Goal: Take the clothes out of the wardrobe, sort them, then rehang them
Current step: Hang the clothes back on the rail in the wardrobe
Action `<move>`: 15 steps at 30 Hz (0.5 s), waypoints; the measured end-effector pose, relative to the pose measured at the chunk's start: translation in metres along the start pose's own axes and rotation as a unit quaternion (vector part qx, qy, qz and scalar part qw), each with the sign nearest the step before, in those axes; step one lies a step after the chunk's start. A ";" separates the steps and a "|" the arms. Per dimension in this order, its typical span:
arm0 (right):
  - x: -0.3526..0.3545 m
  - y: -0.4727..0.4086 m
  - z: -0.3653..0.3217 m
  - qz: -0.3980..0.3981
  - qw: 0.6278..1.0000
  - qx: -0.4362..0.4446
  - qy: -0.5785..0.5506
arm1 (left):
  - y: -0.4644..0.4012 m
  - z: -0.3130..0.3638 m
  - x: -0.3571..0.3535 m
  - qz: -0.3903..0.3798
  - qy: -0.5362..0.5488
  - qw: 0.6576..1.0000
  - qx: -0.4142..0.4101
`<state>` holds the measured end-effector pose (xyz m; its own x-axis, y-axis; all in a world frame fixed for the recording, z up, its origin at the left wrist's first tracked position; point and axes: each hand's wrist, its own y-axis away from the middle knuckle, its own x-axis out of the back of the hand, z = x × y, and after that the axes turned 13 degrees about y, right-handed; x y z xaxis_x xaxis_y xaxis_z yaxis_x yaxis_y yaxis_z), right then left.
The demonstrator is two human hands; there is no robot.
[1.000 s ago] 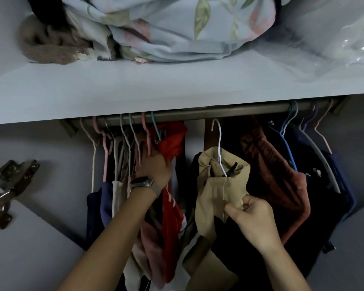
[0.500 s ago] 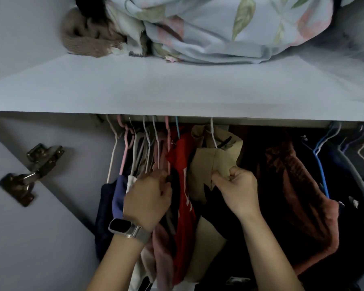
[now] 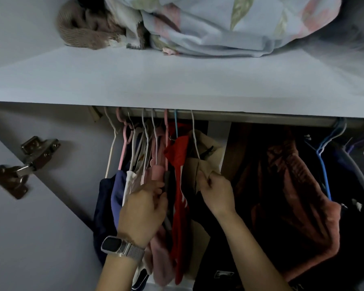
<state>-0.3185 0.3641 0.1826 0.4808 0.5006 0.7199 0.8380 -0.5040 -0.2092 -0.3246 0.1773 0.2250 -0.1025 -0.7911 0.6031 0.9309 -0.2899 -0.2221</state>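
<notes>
Beige soft garment (image 3: pixel 206 164) pinched by right hand (image 3: pixel 216 194).

**No readable text in the wardrobe**

Nothing in this view can be read: no words, brand names, numbers or signs. The watch (image 3: pixel 112 246) at lower centre of the frame has a dark, blank face. On the red garment (image 3: pixel 180 175) in the middle of the frame there are white stripes, but these form no letters. A small pale patch (image 3: pixel 224 274) on dark cloth at the bottom centre might be a label; it is too small and blurred to make out. Small white tags (image 3: pixel 356 204) on the dark clothes at the right edge are likewise illegible.
</notes>
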 end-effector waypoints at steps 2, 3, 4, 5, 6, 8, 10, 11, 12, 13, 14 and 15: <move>-0.008 0.001 0.002 0.010 0.999 0.020 0.049 | 0.002 0.001 -0.003 0.005 0.005 1.000 0.001; -0.012 0.001 0.003 0.009 0.998 0.025 0.065 | 0.002 0.001 -0.004 0.006 0.006 1.000 -0.002; -0.017 0.002 0.004 0.003 0.997 0.025 0.077 | 0.003 0.002 -0.005 0.005 0.007 1.000 -0.004; -0.021 0.001 0.005 -0.006 0.996 0.025 0.089 | 0.003 0.003 -0.006 0.001 0.010 1.000 -0.005; -0.026 0.001 0.006 -0.013 0.994 0.029 0.100 | 0.003 0.003 -0.007 -0.005 0.013 1.000 -0.005; -0.030 -0.001 0.006 -0.036 0.993 0.043 0.108 | 0.002 0.003 -0.009 -0.021 0.010 1.000 -0.001; -0.029 -0.006 0.007 -0.080 0.991 0.040 0.103 | -0.002 0.000 -0.010 -0.030 -0.005 1.000 -0.002; -0.026 -0.008 0.007 -0.106 0.989 0.034 0.096 | -0.006 0.000 -0.010 -0.031 -0.009 0.999 -0.002; -0.022 -0.010 0.007 -0.132 0.987 0.030 0.086 | -0.009 0.000 -0.009 -0.030 -0.011 1.000 -0.001; -0.018 -0.010 0.006 -0.156 0.985 0.025 0.068 | -0.011 0.001 -0.009 -0.026 -0.009 1.000 0.000; -0.013 -0.011 0.004 -0.177 0.983 0.022 0.040 | -0.013 0.002 -0.009 -0.020 -0.004 1.000 0.002; -0.007 -0.011 0.003 -0.203 0.979 0.015 0.009 | -0.014 0.003 -0.010 -0.014 0.000 1.000 0.001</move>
<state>-0.3303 0.3683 0.1774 0.1017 0.6431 0.7590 0.9664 -0.2449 0.0780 -0.3355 0.1905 0.2246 -0.1295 -0.7829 0.6085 0.9286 -0.3110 -0.2026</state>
